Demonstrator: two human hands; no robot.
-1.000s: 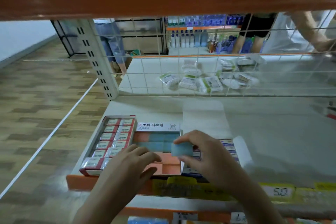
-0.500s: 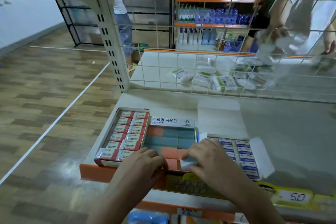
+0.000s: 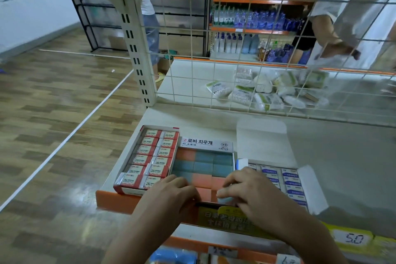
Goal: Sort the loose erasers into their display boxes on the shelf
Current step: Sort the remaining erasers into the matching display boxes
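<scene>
Pale blue rubber eraser (image 3: 225, 200) goes in under my right hand (image 3: 252, 194), pinched I think, at the near edge of the middle cardboard box (image 3: 206, 143), left hand (image 3: 171, 193) steadying, boxes nearly full.

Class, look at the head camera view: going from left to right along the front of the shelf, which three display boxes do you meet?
Red box of 2B erasers → middle box of blue and orange erasers → box of white erasers with blue labels.
</scene>
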